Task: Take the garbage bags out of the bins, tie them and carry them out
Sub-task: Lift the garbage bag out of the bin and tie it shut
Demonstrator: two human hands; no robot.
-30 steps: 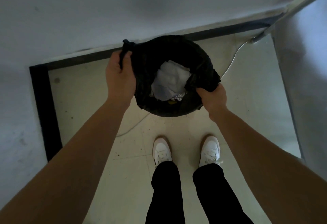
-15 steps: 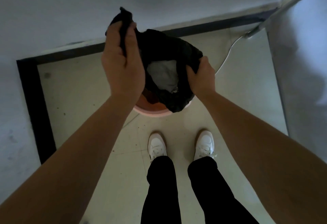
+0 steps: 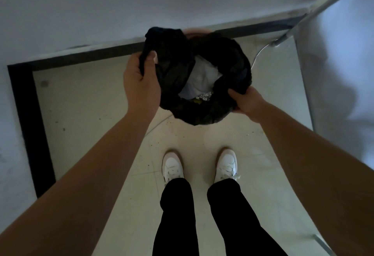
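Found garbage bag (image 3: 202, 114) slung between both hands above the floor (image 3: 91, 104), mouth gaping upward, white paper (image 3: 202, 75) inside. Noted left hand (image 3: 139, 85) with fingers (image 3: 149, 61) clamped on far-left rim flap; right hand (image 3: 245, 104) pinching near-right rim, lower. Judged necessary for tying: drawing both held edges together over the centre.

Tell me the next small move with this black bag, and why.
Probably bring both hands together to gather the mouth shut. The left hand grips a bunched edge of the black garbage bag, the right hand grips the opposite edge, and the mouth between them gapes open, showing white paper and crumpled foil, so it is not ready to tie.
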